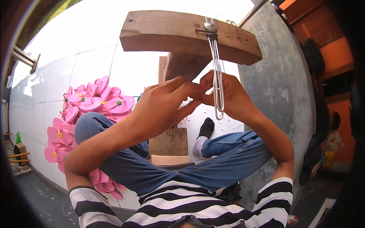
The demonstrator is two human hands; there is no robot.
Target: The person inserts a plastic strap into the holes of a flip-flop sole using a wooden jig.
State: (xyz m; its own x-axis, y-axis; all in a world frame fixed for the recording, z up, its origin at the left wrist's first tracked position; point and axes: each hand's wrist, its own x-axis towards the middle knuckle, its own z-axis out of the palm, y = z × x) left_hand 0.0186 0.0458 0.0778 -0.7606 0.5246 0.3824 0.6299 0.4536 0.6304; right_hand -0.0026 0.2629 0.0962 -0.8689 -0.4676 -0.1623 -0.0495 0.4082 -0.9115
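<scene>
My left hand (164, 103) and my right hand (235, 95) meet in front of me, with the fingertips of both pinched together. Anything between them is hidden or too small to name. A long, looped metal wire tool (216, 72) hangs from a wooden beam (163, 32) and passes in front of my right hand's fingers. Nails and a round metal piece fix it to the beam's face. The beam sits crosswise on a wooden post (186, 65) just above my hands.
Pink flip-flops (89, 102) with small flowers on the straps lie heaped on white floor tiles at the left. A wood block (169, 141) stands between my legs. A grey wall (277, 76) runs along the right. Small pink scraps dot the floor.
</scene>
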